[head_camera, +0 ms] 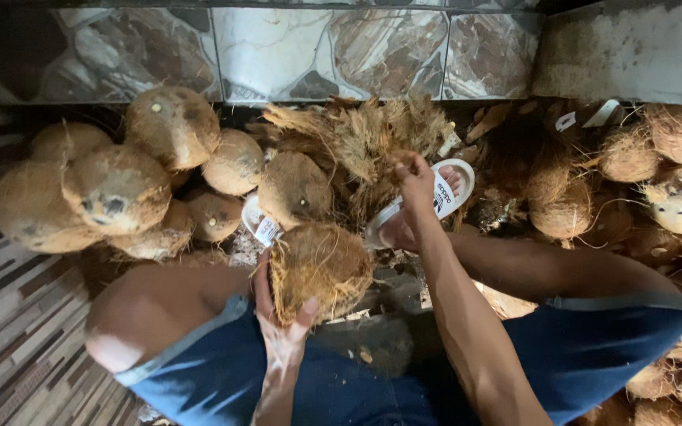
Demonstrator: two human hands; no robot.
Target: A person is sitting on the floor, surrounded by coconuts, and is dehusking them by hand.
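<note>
My left hand (278, 319) grips a hairy brown coconut (321, 264) from below, just above my lap. My right hand (416, 185) is raised beyond it, fingers pinched on a tuft of coconut husk fibre (365, 138) pulled up and away from the nut. I am sitting with knees apart in blue shorts (222, 375). My feet in white slide sandals (451, 189) rest among the husk scraps.
A pile of husked coconuts (120, 185) lies to the left on a striped mat (9, 323). Several fibrous, unhusked coconuts (672, 205) fill the right side. A stone-patterned tile wall (278, 47) stands behind, with a heap of torn husk at its foot.
</note>
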